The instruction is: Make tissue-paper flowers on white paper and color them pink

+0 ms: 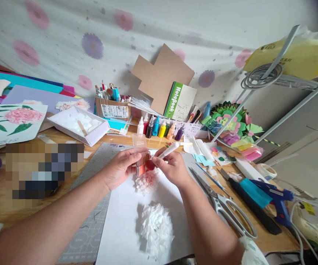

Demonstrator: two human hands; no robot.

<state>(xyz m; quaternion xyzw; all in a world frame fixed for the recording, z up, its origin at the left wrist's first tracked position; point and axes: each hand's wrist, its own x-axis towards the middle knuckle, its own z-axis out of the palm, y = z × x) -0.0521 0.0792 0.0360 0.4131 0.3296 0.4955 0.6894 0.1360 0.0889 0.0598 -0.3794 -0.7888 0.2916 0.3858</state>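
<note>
Has a white tissue flower (157, 232) nearest, at six o'clock from the hands, on white paper (120, 224), likely to shield the cutting mat (89, 237). Has scissors (216, 198) at four on the tabletop (268, 241), handles toward the body, presumably for easy pickup. Shows a red-tinged flower (147, 183) farther in, just below the compact. Grips the open compact (142, 168) in the left hand (122, 167), probably to expose its colours. Pinches a white-handled brush (170, 149) in the right hand (172, 170), seemingly for control, with bristles perhaps touching colour. Includes paint bottles (162, 129) upright at twelve, apparently for quick choosing, and a notebook (185, 103) leaning behind, at one.
</note>
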